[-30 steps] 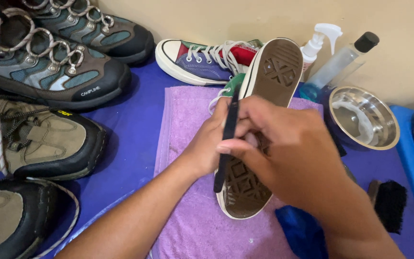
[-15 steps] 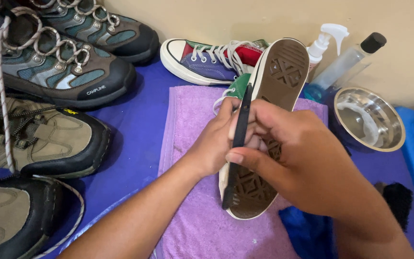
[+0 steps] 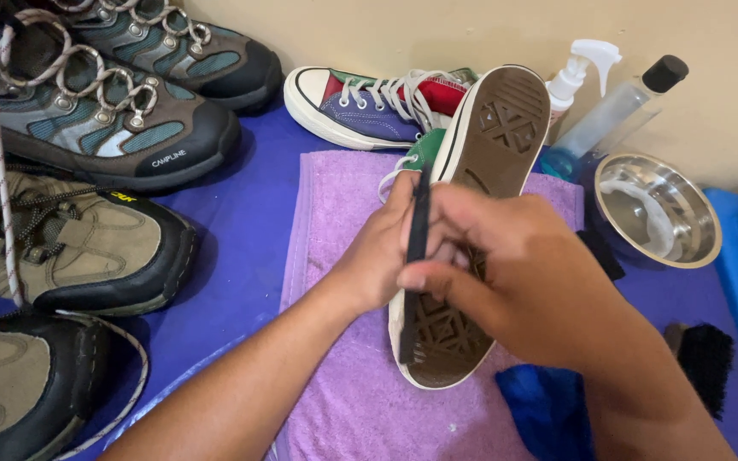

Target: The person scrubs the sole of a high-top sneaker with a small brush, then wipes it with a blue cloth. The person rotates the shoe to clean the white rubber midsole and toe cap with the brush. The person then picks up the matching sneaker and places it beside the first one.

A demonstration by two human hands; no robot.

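Observation:
A canvas sneaker (image 3: 493,128) lies on its side on a purple towel (image 3: 339,222), its brown rubber sole turned toward me. My left hand (image 3: 377,256) grips the sneaker's upper from the left and steadies it. My right hand (image 3: 506,273) is closed on a thin black brush (image 3: 414,265), held against the white rim of the sole near the heel end. The middle of the sole is hidden behind my right hand.
The matching sneaker (image 3: 369,107) lies by the wall. Several hiking boots (image 3: 87,128) crowd the left side. A spray bottle (image 3: 578,72), a clear bottle (image 3: 617,107) and a steel bowl (image 3: 659,213) stand at the right. A black brush (image 3: 700,363) and a blue cloth (image 3: 544,410) lie near me.
My right hand has stroked the thin brush back and forth along the sole's edge, first down toward the heel, then slightly back up. My left hand stays on the sneaker.

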